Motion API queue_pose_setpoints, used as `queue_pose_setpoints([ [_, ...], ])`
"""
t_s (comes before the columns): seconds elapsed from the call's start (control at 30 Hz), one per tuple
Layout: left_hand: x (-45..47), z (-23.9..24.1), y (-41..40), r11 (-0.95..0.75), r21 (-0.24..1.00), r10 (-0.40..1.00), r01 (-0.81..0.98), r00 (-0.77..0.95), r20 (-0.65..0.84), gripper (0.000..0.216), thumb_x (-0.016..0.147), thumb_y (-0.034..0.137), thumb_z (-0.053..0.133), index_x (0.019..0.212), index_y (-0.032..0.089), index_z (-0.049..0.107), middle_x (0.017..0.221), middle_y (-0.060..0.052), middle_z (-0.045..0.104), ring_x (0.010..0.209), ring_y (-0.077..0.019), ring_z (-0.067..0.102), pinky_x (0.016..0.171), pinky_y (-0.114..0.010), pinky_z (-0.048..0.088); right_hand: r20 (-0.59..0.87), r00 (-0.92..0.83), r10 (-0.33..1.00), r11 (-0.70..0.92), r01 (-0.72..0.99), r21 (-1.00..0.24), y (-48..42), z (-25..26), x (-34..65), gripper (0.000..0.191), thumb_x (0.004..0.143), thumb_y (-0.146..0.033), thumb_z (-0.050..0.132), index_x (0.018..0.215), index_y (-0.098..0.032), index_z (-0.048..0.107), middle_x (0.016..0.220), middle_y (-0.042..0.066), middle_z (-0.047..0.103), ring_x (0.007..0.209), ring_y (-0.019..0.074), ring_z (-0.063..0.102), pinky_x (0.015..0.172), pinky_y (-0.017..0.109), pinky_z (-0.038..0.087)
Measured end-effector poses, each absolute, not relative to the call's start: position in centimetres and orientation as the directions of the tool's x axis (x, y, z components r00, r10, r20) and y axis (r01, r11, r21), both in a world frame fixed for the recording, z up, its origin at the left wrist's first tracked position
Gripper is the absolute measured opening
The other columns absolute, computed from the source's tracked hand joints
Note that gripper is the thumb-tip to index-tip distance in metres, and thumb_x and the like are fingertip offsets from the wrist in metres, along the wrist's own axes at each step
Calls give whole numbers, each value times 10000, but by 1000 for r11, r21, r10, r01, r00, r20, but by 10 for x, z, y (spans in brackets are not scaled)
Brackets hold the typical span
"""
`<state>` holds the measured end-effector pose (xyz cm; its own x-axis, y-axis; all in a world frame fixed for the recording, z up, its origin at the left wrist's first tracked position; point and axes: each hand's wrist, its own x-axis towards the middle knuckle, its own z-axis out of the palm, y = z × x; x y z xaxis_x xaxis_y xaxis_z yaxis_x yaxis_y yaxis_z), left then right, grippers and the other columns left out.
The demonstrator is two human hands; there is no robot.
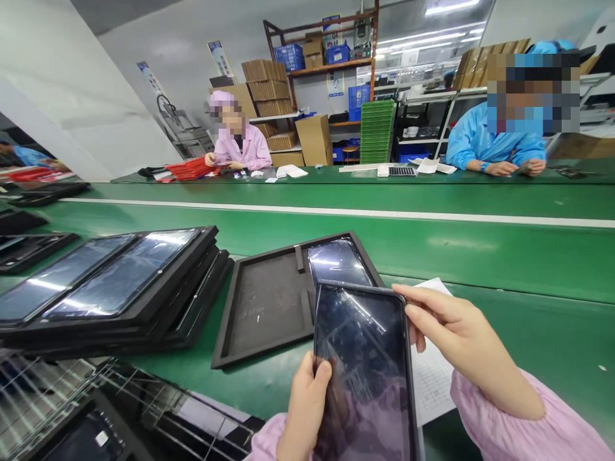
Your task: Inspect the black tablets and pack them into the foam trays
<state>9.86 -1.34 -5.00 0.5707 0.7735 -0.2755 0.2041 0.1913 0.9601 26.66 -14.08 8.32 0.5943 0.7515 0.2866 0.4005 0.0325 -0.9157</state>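
I hold a black tablet [366,365] upright in front of me, its glossy screen facing me. My left hand [303,410] grips its lower left edge, thumb on the glass. My right hand [456,342] pinches the upper right edge, fingers closed on the frame. Just behind the tablet lies an open black foam tray [262,307] with two slots; its right slot holds another tablet [339,261], its left slot is bare. A white paper sheet [432,378] lies under my right wrist.
A stack of black trays with tablets [115,288] sits to the left, and a wire rack [72,397] at lower left. The green conveyor belt [432,243] runs across. Two other people sit at the far side, one in pink [240,147], one in blue [494,144].
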Motion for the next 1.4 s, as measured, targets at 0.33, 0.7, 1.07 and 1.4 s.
queue_pose_setpoints([
  [0.33, 109, -47, -25, 362, 930, 729, 59, 604, -322, 542, 565, 673, 680, 703, 163, 560, 719, -33, 600, 715, -181, 531, 709, -284, 428, 142, 568, 811, 257, -127, -958, -129, 54, 272, 358, 725, -336, 749, 1051, -210, 667, 667, -22, 554, 402, 85, 516, 347, 195, 432],
  [0.7, 121, -43, -28, 460, 888, 715, 18, 585, -383, 603, 485, 686, 711, 714, 140, 599, 728, -32, 637, 725, -171, 559, 708, -275, 430, 133, 498, 857, 275, -224, -935, -115, 57, 269, 473, 710, -278, 767, 1139, -228, 573, 764, -32, 531, 500, 67, 499, 400, 166, 452],
  [1.07, 139, -32, -25, 565, 825, 656, -7, 610, -445, 672, 443, 718, 699, 763, 128, 662, 767, -50, 678, 740, -185, 598, 721, -286, 446, 80, 550, 831, 199, -160, -967, -89, 70, 275, 667, 634, -273, 748, 1262, -217, 530, 800, -32, 471, 497, 62, 440, 387, 186, 420],
  [1.4, 150, -27, -15, 603, 797, 631, -32, 631, -452, 678, 424, 714, 712, 729, 110, 662, 724, -73, 679, 800, -237, 623, 771, -329, 457, 37, 622, 782, 153, -134, -979, -86, 73, 271, 1002, 556, -283, 797, 1432, -259, 312, 965, 5, 520, 507, 60, 450, 369, 162, 419],
])
